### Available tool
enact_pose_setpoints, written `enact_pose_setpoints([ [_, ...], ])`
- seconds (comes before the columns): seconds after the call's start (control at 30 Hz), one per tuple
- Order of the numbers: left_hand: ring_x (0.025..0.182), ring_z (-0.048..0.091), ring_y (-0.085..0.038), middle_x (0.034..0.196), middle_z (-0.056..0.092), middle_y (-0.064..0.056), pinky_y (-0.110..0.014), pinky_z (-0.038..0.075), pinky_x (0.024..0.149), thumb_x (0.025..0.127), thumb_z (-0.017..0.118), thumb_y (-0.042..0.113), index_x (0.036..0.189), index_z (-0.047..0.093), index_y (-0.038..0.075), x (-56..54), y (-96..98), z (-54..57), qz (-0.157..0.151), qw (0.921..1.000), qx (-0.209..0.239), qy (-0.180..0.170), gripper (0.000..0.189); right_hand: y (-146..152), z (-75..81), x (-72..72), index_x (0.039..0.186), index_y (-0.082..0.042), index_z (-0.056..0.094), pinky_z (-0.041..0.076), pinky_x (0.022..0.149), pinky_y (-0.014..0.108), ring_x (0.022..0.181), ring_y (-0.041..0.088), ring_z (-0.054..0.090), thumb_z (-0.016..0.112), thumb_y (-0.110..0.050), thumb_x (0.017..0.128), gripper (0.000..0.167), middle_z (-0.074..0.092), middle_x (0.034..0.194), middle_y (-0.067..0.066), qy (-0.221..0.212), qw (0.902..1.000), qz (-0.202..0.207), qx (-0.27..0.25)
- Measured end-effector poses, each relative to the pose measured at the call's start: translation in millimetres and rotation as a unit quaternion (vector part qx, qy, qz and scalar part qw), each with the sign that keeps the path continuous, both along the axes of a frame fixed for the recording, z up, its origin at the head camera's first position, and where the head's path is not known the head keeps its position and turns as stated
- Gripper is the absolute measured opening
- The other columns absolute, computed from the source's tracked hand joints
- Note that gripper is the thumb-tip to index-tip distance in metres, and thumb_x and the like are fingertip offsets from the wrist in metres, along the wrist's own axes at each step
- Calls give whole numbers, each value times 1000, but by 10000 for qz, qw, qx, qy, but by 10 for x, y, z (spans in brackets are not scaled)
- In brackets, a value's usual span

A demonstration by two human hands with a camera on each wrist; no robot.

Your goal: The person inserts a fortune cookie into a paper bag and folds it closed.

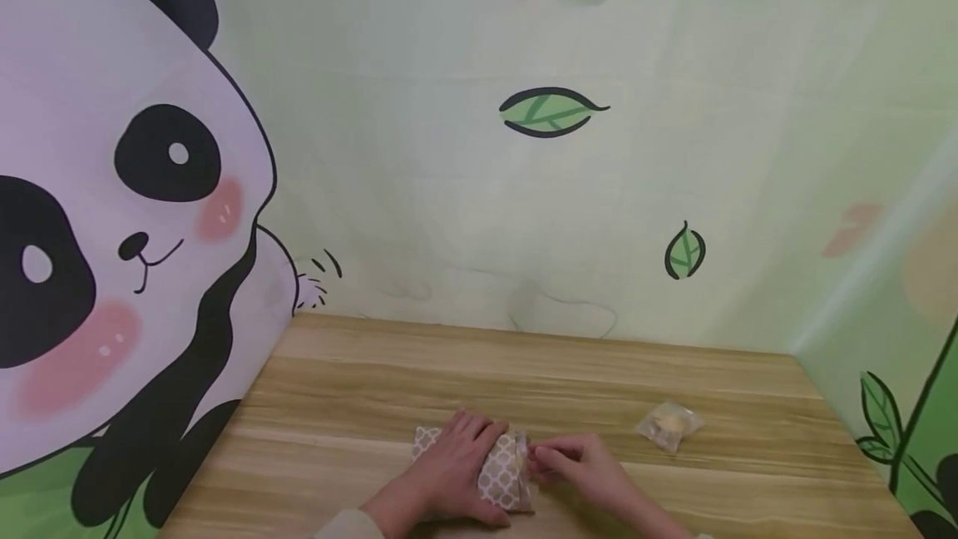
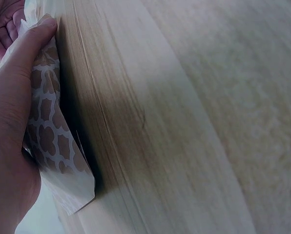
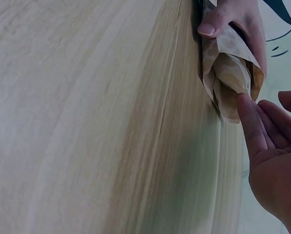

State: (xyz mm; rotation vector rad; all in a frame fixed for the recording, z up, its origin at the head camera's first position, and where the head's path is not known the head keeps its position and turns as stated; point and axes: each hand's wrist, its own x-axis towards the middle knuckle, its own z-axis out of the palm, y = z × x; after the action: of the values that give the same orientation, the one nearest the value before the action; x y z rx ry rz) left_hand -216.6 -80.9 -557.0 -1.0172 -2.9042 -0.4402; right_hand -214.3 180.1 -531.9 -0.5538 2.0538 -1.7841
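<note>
Patterned bag (image 1: pixel 500 477): on the wooden table (image 1: pixel 352 406)
Left hand (image 1: pixel 458 462): spread across the bag
Right hand (image 1: pixel 587 468): index fingertip at the bag's open end, thumb apart
Clear packet (image 1: pixel 669 425): right of the bag, farther back

- Wood-grain tabletop (image 1: pixel 352 364), pale brown, rear edge up against the backdrop
- Small clear packet (image 1: pixel 669 427), pale yellowish contents, lying on the tabletop's right side
- Pale green printed backdrop (image 1: pixel 419 148), some creases
- Cartoon panda (image 1: pixel 165 223) printed at left, pink cheeks, slight smile
- Two outlined green leaves (image 1: pixel 684 252) printed right of centre, one horizontal, one upright
- Leafy stem (image 1: pixel 881 414) print, far right
</note>
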Motion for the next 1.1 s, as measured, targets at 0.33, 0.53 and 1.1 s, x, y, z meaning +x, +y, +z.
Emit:
enact_pose_setpoints([
  [0.33, 138, 50, -23, 143, 55, -5, -52, 30, 129, 69, 83, 79, 156, 47, 14, -5, 3, -23, 13, 10000, 41, -2, 114, 11, -6, 39, 123, 21, 65, 62, 94, 38, 106, 19, 77, 60, -7, 108, 31, 69, 123, 36, 179, 9998, -123, -25],
  [0.53, 137, 51, -23, 142, 55, -4, -52, 31, 128, 69, 84, 79, 156, 47, 14, 2, 5, -14, 8, 10000, 10, 77, 114, -8, -28, 61, 124, 20, 66, 63, 94, 38, 107, 24, 77, 60, -11, 109, 35, 72, 118, 34, 122, 9999, 100, 15],
  [1.1, 135, 53, -22, 139, 57, -4, -53, 34, 127, 70, 84, 76, 154, 49, 12, 19, 3, 6, -40, 9994, 124, 312, 111, -37, -90, 123, 124, 22, 65, 64, 88, 37, 109, 46, 73, 55, -15, 111, 40, 70, 117, 39, -643, 9963, 463, -348],
])
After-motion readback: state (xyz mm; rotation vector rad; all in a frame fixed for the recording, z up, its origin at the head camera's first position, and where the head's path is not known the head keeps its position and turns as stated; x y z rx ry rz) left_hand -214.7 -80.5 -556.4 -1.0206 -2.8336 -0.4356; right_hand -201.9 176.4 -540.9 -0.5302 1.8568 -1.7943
